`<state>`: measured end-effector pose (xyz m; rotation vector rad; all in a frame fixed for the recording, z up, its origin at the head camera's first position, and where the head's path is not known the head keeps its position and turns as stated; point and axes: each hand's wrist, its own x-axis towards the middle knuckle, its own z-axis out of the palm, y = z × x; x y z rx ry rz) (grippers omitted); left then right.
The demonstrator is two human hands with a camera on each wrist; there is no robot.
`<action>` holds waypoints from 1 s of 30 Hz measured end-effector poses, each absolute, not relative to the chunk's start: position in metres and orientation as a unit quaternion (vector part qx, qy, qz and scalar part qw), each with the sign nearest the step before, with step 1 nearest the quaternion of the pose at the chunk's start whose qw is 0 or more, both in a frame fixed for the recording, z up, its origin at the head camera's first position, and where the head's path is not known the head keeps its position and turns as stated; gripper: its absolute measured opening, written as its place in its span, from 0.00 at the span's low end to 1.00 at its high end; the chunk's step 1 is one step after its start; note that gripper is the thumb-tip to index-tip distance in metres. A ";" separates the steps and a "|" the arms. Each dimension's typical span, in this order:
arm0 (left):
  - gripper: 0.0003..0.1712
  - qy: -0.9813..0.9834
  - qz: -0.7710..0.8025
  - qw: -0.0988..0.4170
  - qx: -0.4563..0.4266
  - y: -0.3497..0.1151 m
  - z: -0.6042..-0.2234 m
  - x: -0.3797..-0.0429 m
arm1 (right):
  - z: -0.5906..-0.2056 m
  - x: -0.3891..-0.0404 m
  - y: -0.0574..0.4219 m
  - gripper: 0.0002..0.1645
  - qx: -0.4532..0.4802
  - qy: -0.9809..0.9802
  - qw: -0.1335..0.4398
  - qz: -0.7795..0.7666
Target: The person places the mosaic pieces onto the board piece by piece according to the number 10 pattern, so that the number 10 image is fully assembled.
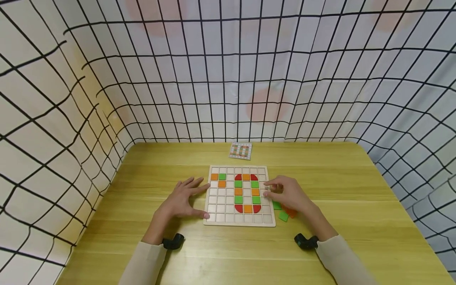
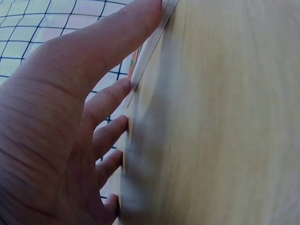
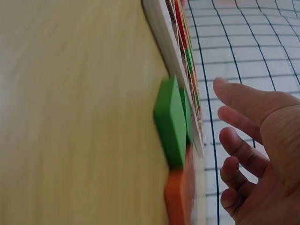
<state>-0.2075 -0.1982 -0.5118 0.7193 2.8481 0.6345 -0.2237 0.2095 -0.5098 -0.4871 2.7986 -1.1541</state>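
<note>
A pale wooden grid board point(image 1: 228, 218) lies on the table with red, orange and green pieces set in its squares. Red corner pieces point(image 1: 239, 208) and square tiles form an upright ring right of the middle; two orange tiles and a green tile point(image 1: 222, 176) sit at the upper left. With fingers spread, my left hand point(image 1: 183, 199) rests at the board's left edge, its thumb and index fingertip on the rim. Over the right edge hovers my right hand point(image 1: 287, 193), thumb and index finger apart, other fingers loosely curled. No piece shows between its fingers in the right wrist view.
Loose green tiles point(image 3: 169, 123) and orange tiles point(image 3: 179, 194) lie beside the board's right edge, partly below my right hand. A small pattern card point(image 1: 240, 151) lies behind the board. Black netting point(image 1: 239, 83) over white cloth encloses the table's back and sides.
</note>
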 end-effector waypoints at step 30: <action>0.60 0.945 0.213 0.068 0.239 -0.198 -0.513 -0.208 | -0.526 -0.216 0.264 0.22 -0.189 0.912 0.056 -0.361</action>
